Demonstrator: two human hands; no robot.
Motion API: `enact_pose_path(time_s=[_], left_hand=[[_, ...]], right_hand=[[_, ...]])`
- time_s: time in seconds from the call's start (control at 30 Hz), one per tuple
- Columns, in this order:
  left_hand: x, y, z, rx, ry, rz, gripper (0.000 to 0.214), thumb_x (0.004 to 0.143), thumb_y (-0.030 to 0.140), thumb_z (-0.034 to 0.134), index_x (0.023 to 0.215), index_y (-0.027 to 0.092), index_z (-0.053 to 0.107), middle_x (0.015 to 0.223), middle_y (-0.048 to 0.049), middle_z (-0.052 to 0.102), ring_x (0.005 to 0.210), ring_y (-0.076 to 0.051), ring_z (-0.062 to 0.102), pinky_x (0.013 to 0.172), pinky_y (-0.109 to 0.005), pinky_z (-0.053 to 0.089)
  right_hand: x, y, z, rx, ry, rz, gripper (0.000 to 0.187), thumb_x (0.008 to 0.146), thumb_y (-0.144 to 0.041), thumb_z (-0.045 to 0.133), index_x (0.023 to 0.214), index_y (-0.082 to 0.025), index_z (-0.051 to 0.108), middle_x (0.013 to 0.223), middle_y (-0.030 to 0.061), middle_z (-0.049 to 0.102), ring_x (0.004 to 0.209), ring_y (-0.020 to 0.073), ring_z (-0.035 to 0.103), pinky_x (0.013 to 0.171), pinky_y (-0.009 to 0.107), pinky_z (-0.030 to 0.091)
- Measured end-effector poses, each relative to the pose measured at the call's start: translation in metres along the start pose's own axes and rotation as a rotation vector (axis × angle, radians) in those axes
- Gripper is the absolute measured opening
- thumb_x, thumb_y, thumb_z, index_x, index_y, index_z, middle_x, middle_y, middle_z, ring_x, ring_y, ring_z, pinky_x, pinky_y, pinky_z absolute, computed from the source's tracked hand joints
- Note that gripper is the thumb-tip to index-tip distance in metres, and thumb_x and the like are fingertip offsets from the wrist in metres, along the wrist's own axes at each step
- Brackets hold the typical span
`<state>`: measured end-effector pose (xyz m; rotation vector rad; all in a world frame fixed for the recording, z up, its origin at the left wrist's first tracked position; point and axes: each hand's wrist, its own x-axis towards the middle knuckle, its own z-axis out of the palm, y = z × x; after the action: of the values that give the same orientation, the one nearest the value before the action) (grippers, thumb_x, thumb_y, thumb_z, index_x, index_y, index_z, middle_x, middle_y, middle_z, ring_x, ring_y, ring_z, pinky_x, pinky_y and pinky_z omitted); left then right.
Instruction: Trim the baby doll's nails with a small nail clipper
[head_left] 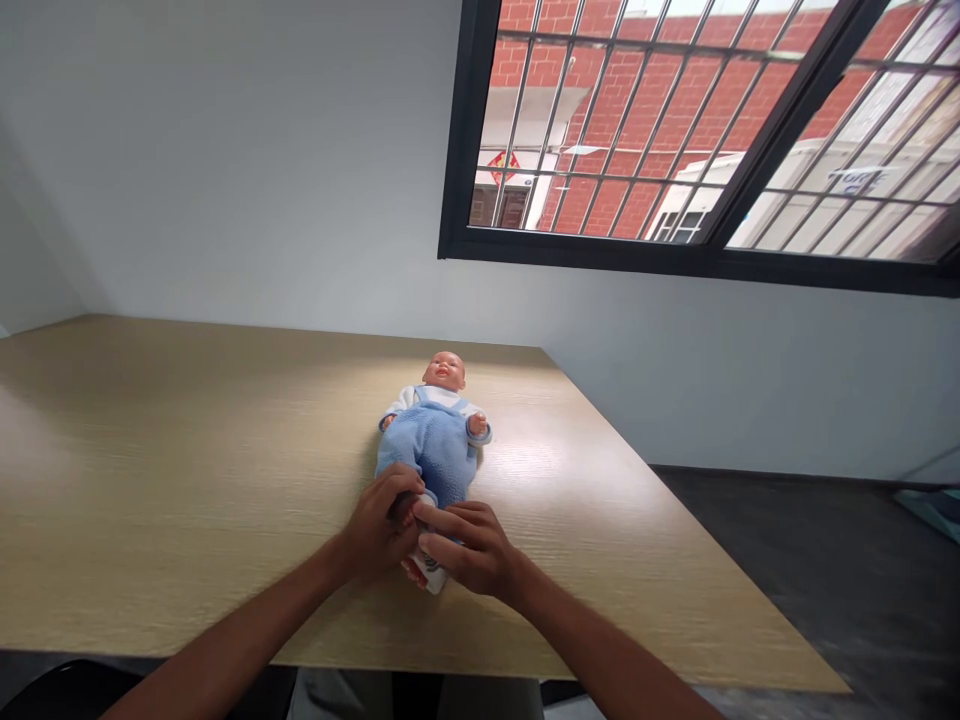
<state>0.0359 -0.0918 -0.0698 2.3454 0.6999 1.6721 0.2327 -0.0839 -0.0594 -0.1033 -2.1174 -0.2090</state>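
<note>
A baby doll in light blue fleece overalls and a white top lies on its back on the wooden table, head away from me and feet toward me. Both of my hands meet at its feet. My left hand is closed around one of the doll's feet, its fingers curled. From the other side, my right hand pinches with thumb and fingers at a white sock with dark stripes. Beside the sock, reddish doll toes show below my left hand. My fingers hide most of both feet.
The table's right edge slants toward me, with dark floor beyond it. A pale wall and a barred window stand behind. The near table edge runs just in front of my lap.
</note>
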Motion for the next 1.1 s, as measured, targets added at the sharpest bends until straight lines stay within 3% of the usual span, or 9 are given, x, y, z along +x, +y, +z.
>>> enact_pose_path(time_s=[0.13, 0.3, 0.6, 0.97, 1.1], left_hand=[[0.001, 0.004, -0.001, 0.021, -0.025, -0.001, 0.015, 0.082, 0.01, 0.058, 0.092, 0.018, 0.051, 0.097, -0.0084, 0.058, 0.087, -0.019, 0.059, 0.075, -0.031, 0.052], [0.001, 0.006, -0.001, -0.033, 0.026, 0.001, 0.02, 0.081, 0.007, 0.059, 0.08, 0.019, 0.043, 0.092, -0.0058, 0.056, 0.086, -0.017, 0.06, 0.073, -0.029, 0.052], [0.002, 0.005, -0.001, 0.003, -0.002, 0.032, 0.017, 0.082, 0.009, 0.057, 0.079, 0.019, 0.043, 0.09, -0.0066, 0.057, 0.086, -0.019, 0.059, 0.073, -0.032, 0.053], [0.002, 0.001, 0.0, 0.026, -0.012, 0.098, 0.015, 0.093, 0.024, 0.056, 0.082, 0.018, 0.048, 0.09, -0.0078, 0.057, 0.087, -0.019, 0.058, 0.076, -0.034, 0.054], [0.001, 0.001, 0.0, 0.022, -0.017, 0.095, 0.011, 0.093, 0.023, 0.057, 0.086, 0.017, 0.05, 0.091, -0.0083, 0.056, 0.087, -0.02, 0.057, 0.075, -0.034, 0.052]], right_hand=[[0.0, -0.002, 0.0, 0.007, 0.021, 0.019, 0.025, 0.101, -0.021, 0.043, 0.124, -0.018, 0.053, 0.112, 0.0137, 0.073, 0.084, 0.0167, 0.072, 0.071, 0.029, 0.056], [0.003, -0.003, 0.0, 0.041, 0.037, 0.043, 0.031, 0.102, -0.024, 0.04, 0.131, -0.014, 0.047, 0.11, 0.0164, 0.073, 0.09, 0.0179, 0.073, 0.073, 0.029, 0.056], [0.005, -0.004, 0.001, 0.046, 0.043, 0.067, 0.034, 0.104, -0.026, 0.038, 0.134, -0.015, 0.046, 0.106, 0.014, 0.074, 0.09, 0.0168, 0.073, 0.072, 0.027, 0.056], [0.011, -0.008, -0.002, 0.035, 0.03, 0.044, 0.018, 0.102, -0.023, 0.047, 0.117, -0.018, 0.057, 0.107, 0.0104, 0.074, 0.089, 0.0137, 0.072, 0.071, 0.024, 0.054], [0.009, -0.01, 0.0, 0.022, 0.022, 0.056, 0.019, 0.102, -0.021, 0.045, 0.116, -0.018, 0.059, 0.106, 0.0097, 0.074, 0.087, 0.0132, 0.072, 0.072, 0.024, 0.054]])
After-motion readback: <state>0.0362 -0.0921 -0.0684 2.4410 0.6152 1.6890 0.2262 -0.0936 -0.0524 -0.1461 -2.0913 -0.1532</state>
